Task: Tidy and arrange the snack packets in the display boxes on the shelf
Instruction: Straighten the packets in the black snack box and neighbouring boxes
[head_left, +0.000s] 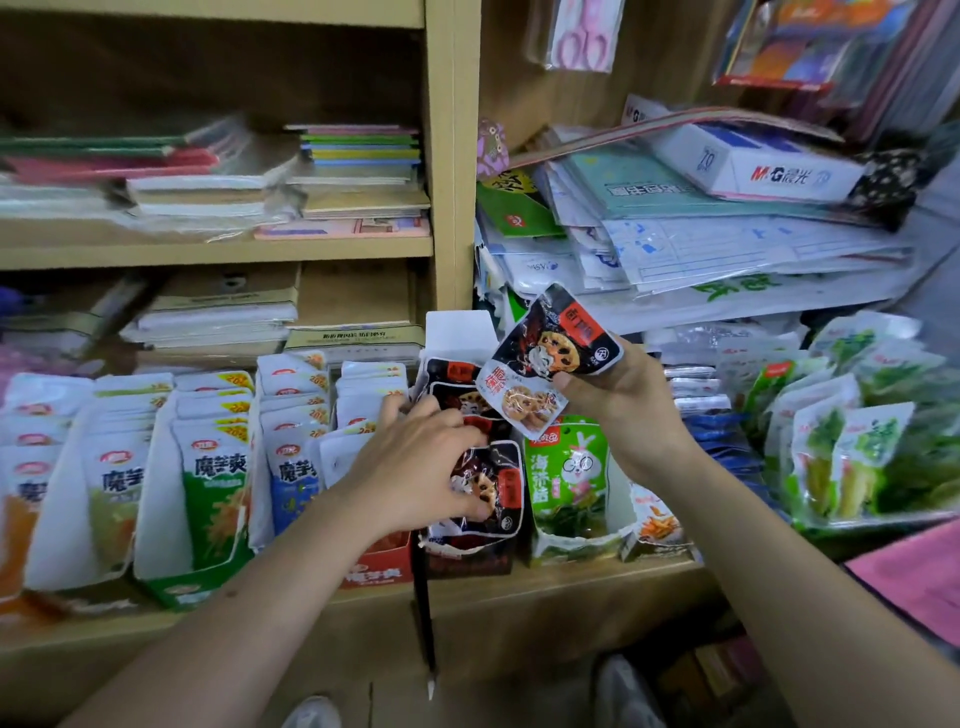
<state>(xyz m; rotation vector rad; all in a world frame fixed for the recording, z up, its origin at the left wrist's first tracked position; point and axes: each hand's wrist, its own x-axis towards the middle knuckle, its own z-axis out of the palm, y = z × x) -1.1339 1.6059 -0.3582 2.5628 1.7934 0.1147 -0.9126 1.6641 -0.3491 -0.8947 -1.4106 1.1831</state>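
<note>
- The left hand (415, 467) reaches into the dark cardboard display box (467, 564), which stands in the middle of the pale wooden shelf (545, 592).
- Its fingers (447, 415) curl over the top of the front black glossy lotus-root packet (493, 493). The thumb presses on the printed face, so this hand is grasping the packet inside the box.
- Behind it in the same box a row of matching black packets (452, 374) stands upright, one behind another.
- The right hand (618, 400) is raised above the box's back right corner. It pinches two packets fanned apart and tilted: a second black lotus-root packet (558, 338) on top and a white lotus-root packet (519, 402) below it.
- Left of the dark box is a red-fronted box (374, 571), its front contents largely hidden by the left arm.
- Further left, a white box holds blue konjac packets (291, 467), and a green-fronted box holds green konjac packets (208, 488), all upright in files.
- Just right of the dark box, a green seaweed packet with a cartoon rabbit (569, 478) stands in a white box, and an orange-printed packet (654, 519) stands beside it.
- At the far right, clear packets of green vegetables (857, 457) are heaped together.
</note>
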